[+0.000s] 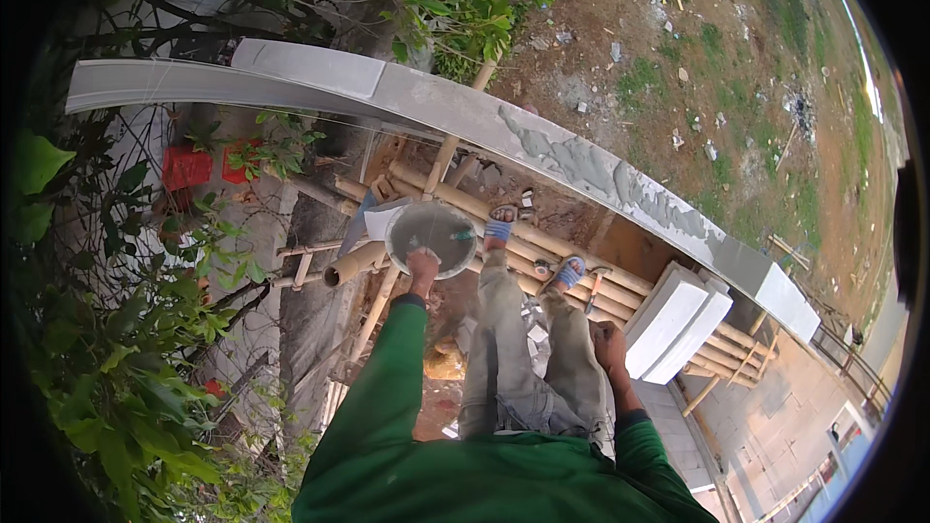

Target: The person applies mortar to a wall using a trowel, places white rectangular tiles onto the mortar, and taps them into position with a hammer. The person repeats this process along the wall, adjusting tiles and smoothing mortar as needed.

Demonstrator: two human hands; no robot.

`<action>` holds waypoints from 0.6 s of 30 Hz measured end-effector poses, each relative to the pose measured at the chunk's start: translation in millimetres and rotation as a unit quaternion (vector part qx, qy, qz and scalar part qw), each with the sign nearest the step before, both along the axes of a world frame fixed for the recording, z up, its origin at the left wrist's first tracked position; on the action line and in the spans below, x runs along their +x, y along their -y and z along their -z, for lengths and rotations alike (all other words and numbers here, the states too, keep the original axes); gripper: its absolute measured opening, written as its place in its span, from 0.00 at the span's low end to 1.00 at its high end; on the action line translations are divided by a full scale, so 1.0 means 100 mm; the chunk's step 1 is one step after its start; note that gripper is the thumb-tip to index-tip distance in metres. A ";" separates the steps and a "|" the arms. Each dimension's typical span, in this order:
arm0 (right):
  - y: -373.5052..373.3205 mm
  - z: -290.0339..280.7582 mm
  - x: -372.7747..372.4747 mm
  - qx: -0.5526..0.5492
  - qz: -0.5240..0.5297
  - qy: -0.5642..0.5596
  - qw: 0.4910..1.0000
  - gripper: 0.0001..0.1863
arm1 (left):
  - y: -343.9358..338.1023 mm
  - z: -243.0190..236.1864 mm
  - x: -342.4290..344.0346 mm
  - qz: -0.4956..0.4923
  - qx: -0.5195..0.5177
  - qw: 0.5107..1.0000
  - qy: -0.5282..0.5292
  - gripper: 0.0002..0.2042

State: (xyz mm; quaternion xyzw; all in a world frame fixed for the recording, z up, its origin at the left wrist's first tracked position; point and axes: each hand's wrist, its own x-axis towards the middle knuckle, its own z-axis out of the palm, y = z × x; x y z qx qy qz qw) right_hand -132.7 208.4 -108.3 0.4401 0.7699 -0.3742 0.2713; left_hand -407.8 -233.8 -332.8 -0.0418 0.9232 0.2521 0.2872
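The person stands high up on a bamboo scaffold, feet in blue-strapped sandals on the poles, looking down past their own grey trousers. The left hand reaches forward in a green sleeve and grips the near rim of a round grey mortar pan, fingers curled over the edge; the pan sits on the poles just left of the left foot, and a small blue-handled tool lies inside it. The right hand rests closed against the right thigh, fingers pressed together in a loose fist; whether it holds anything I cannot tell. A hammer lies on the bamboo beside the right foot. Just right of that, white blocks are stacked. Ahead runs the top of a wall with wet grey mortar spread along part of it
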 end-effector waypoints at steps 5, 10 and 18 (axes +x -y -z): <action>-0.28 0.05 0.20 0.077 -0.022 0.015 0.997 0.15 | 0.20 0.30 0.27 -0.278 0.327 0.880 0.204 0.04; -0.08 -0.05 -0.22 0.050 -0.041 0.027 0.998 0.15 | -0.15 -0.50 -0.21 -0.130 0.302 0.938 0.109 0.15; 0.73 -0.26 -1.78 0.116 -0.353 -0.255 0.893 0.15 | -0.70 -2.38 0.12 -0.180 0.261 0.942 0.107 0.28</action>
